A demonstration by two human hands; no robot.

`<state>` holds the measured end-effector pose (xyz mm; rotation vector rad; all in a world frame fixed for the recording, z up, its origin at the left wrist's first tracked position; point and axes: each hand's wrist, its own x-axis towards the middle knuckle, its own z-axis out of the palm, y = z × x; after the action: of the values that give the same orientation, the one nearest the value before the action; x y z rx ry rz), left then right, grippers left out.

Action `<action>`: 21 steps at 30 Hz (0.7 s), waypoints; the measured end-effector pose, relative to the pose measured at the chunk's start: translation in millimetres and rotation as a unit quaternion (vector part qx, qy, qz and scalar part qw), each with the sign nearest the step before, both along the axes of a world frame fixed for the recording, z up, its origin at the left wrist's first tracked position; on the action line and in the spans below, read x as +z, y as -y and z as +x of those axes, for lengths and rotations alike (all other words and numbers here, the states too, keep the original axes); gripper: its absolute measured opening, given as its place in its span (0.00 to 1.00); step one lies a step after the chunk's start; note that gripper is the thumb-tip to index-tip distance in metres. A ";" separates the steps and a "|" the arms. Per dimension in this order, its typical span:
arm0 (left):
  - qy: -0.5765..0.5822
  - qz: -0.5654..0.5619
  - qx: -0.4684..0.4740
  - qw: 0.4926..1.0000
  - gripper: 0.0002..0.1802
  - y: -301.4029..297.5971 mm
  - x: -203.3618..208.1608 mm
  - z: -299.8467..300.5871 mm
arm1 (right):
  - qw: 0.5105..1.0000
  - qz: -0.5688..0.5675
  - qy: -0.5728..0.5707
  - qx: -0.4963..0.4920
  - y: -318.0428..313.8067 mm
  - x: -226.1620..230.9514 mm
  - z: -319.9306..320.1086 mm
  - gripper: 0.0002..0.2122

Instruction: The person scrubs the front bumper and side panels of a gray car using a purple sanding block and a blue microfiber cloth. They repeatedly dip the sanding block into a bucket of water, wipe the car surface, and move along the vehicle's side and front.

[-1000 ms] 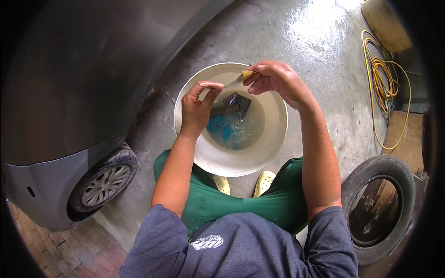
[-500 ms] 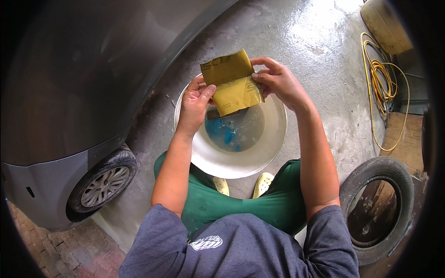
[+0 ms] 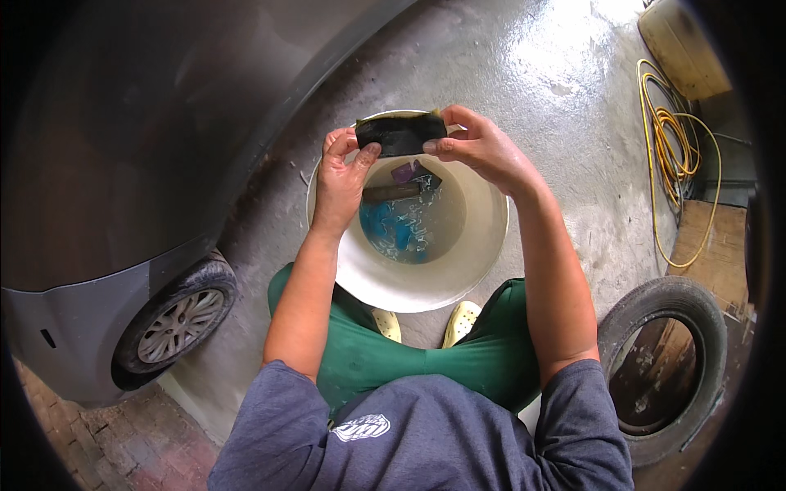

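Between both hands I hold a sheet of sandpaper (image 3: 401, 134), folded so that its dark grit side faces me and a strip of yellow backing shows along the top. My left hand (image 3: 341, 176) pinches its left edge, thumb in front. At the right edge, the thumb and fingers of my right hand (image 3: 483, 151) grip it. Below the sheet stands a round white tub (image 3: 483, 245) with water in it. In the water are a blue thing (image 3: 389, 229), a greyish-brown bar (image 3: 391, 192) and a small purple piece (image 3: 403, 173), whose kinds I cannot make out.
A dark grey car (image 3: 147, 147) with its wheel (image 3: 180, 323) takes up the left. At right lie a loose tyre (image 3: 712, 344), a wooden board (image 3: 708, 229) and a coiled yellow hose (image 3: 679, 151). A yellowish container (image 3: 684, 49) stands farther back on the concrete floor (image 3: 565, 164).
The yellow backing faced me before; now the dark grit side does, and the sheet looks shorter. More of the tub's inside shows beneath it. My hands stay at its two edges.
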<state>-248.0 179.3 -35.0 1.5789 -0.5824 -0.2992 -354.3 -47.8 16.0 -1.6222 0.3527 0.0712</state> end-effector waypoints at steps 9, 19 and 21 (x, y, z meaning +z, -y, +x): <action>-0.287 -0.111 -0.077 0.948 0.06 1.9 27.8 -5.0 | 0.997 0.055 0.050 -0.030 -3.9 -14.1 5.9 0.08; -0.182 -0.060 0.014 0.981 0.11 1.2 4.3 -0.5 | 0.966 -0.236 -0.025 0.099 -21.4 -49.2 21.5 0.10; -0.168 -0.084 0.036 0.981 0.09 -5.2 -8.6 1.3 | 0.907 -0.356 -0.082 0.208 -47.2 -70.7 45.8 0.13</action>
<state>-246.7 184.6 -43.6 1.3446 -0.2789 -0.4399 -308.5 -0.6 -54.7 -2.4109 0.1523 0.4496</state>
